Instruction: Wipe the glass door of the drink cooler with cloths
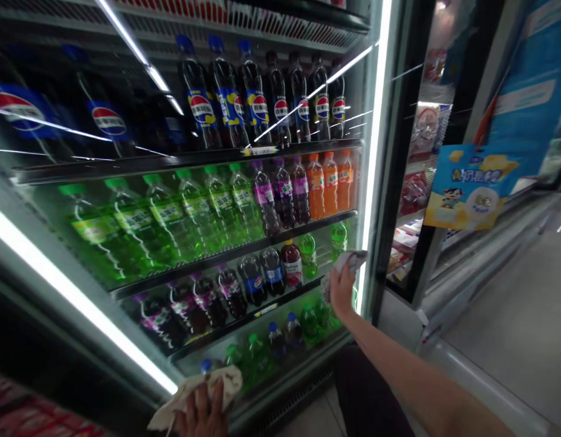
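Note:
My right hand (341,290) presses a grey crumpled cloth (348,262) against the glass door (207,200) of a drinks cooler, near its right edge at mid height. My left hand (202,413) lies low at the bottom of the door, fingers spread over a beige cloth (193,391) that it holds flat against the glass. Behind the glass stand rows of bottles: dark cola (257,103) on top, green soda (189,212), purple (282,194) and orange (330,182) below.
A bright light strip (375,152) runs down the cooler's right frame, another one (71,297) slants across the left. To the right stand a second cooler door (421,164), a blue and yellow hanging poster (471,185) and a grey floor (512,315).

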`<state>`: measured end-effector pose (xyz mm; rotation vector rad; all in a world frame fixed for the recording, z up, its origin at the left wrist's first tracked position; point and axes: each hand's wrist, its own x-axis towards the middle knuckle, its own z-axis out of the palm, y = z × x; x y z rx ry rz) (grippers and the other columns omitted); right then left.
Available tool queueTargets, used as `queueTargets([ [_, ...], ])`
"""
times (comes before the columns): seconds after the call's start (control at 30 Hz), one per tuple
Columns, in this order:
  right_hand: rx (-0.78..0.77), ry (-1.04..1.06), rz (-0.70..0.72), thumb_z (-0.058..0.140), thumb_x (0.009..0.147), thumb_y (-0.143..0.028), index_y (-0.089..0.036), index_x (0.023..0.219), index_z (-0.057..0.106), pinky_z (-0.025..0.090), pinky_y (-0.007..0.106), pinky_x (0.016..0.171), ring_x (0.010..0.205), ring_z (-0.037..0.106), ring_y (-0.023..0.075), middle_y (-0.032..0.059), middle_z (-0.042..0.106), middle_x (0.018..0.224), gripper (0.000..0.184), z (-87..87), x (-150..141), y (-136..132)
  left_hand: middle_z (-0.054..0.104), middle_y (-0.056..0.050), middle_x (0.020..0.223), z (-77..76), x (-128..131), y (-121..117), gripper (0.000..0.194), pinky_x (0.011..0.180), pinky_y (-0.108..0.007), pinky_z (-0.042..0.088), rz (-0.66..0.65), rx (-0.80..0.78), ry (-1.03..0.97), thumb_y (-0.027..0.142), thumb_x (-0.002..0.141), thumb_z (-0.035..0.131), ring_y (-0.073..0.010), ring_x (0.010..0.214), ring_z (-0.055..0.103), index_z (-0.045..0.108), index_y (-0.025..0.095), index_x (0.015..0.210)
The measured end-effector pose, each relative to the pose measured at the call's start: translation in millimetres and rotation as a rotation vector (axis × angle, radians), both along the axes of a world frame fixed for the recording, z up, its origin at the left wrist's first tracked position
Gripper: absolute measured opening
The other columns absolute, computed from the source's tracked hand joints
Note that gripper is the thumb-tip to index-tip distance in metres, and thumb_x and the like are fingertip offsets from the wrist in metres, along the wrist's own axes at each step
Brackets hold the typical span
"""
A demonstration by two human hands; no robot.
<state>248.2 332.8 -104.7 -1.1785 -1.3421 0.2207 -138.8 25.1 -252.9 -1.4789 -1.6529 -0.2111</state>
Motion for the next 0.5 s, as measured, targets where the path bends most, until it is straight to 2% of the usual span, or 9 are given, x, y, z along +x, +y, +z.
queueTargets([
  [0.03, 0.016, -0.051, -0.004, 0.039, 0.109, -0.057, -0.009, 0.162, 0.046, 0.039, 0.079, 0.120, 0.156, 0.039, 0.0492, 0.0312, 0.050, 0.159, 0.071, -11.1, -16, -13, 0.060, -0.030, 0.148, -0.9, 1, -1, 0.106, 0.106, -0.078, 0.056, -0.001, -0.003, -0.004, 0.019, 0.090, 0.073, -0.0519, 0.130, 0.061, 0.010, 0.021, 0.175],
  [0.1, 0.110, -0.279, 0.037, 0.056, 0.102, -0.051, -0.012, 0.155, 0.057, 0.034, 0.081, 0.123, 0.160, 0.031, 0.0528, 0.0290, 0.047, 0.164, 0.065, -35.9, -44, -40, 0.057, -0.030, 0.151, -5.2, 3, -2, 0.081, 0.110, -0.079, 0.053, 0.001, -0.013, -0.026, 0.021, 0.091, 0.073, -0.0521, 0.135, 0.059, 0.041, 0.017, 0.166],
  [0.13, 0.180, -0.438, 0.084, 0.063, 0.099, -0.046, -0.016, 0.153, 0.062, 0.031, 0.081, 0.124, 0.161, 0.030, 0.0523, 0.0258, 0.049, 0.164, 0.061, -48.8, -54, -53, 0.056, -0.029, 0.153, -7.6, 4, -3, 0.067, 0.112, -0.079, 0.052, 0.011, -0.019, -0.049, 0.022, 0.092, 0.073, -0.0515, 0.138, 0.057, 0.055, 0.017, 0.156],
  [0.2, 0.322, -0.753, 0.231, 0.071, 0.094, -0.037, -0.029, 0.148, 0.069, 0.026, 0.079, 0.128, 0.159, 0.037, 0.0474, 0.0177, 0.056, 0.161, 0.055, -73.5, -66, -73, 0.055, -0.026, 0.155, -11.1, 5, -5, 0.050, 0.117, -0.079, 0.049, 0.031, -0.037, -0.116, 0.024, 0.092, 0.074, -0.0499, 0.142, 0.055, 0.070, 0.017, 0.141],
  [0.27, 0.421, -0.974, 0.440, 0.072, 0.094, -0.033, -0.037, 0.140, 0.075, 0.026, 0.072, 0.132, 0.154, 0.046, 0.0388, 0.0095, 0.062, 0.159, 0.046, -94.8, -69, -84, 0.056, -0.026, 0.155, -12.0, 6, -6, 0.050, 0.120, -0.079, 0.046, 0.029, -0.044, -0.163, 0.026, 0.091, 0.075, -0.0498, 0.143, 0.054, 0.072, 0.017, 0.140],
  [0.37, 0.532, -1.186, 0.711, 0.066, 0.102, -0.030, -0.035, 0.121, 0.083, 0.036, 0.056, 0.131, 0.150, 0.054, 0.0269, 0.0014, 0.064, 0.161, 0.026, -117.6, -64, -85, 0.057, -0.027, 0.153, -11.0, 7, -7, 0.051, 0.118, -0.079, 0.047, 0.013, -0.039, -0.145, 0.027, 0.092, 0.075, -0.0505, 0.141, 0.055, 0.072, 0.017, 0.141],
  [0.43, 0.594, -1.264, 0.821, 0.064, 0.104, -0.027, -0.031, 0.108, 0.086, 0.043, 0.049, 0.127, 0.148, 0.056, 0.0225, -0.0013, 0.065, 0.161, 0.022, -125.1, -58, -80, 0.059, -0.026, 0.152, -11.3, 6, -8, 0.049, 0.117, -0.078, 0.049, 0.018, -0.036, -0.114, 0.024, 0.092, 0.074, -0.0496, 0.140, 0.056, 0.072, 0.018, 0.141],
  [0.5, 0.645, -1.280, 0.871, 0.065, 0.102, -0.024, -0.029, 0.098, 0.086, 0.046, 0.045, 0.124, 0.147, 0.058, 0.0204, -0.0035, 0.067, 0.159, 0.022, -125.3, -50, -74, 0.060, -0.024, 0.152, -13.5, 4, -8, 0.050, 0.118, -0.077, 0.049, 0.027, -0.033, -0.098, 0.020, 0.092, 0.074, -0.0478, 0.142, 0.055, 0.071, 0.020, 0.142],
])
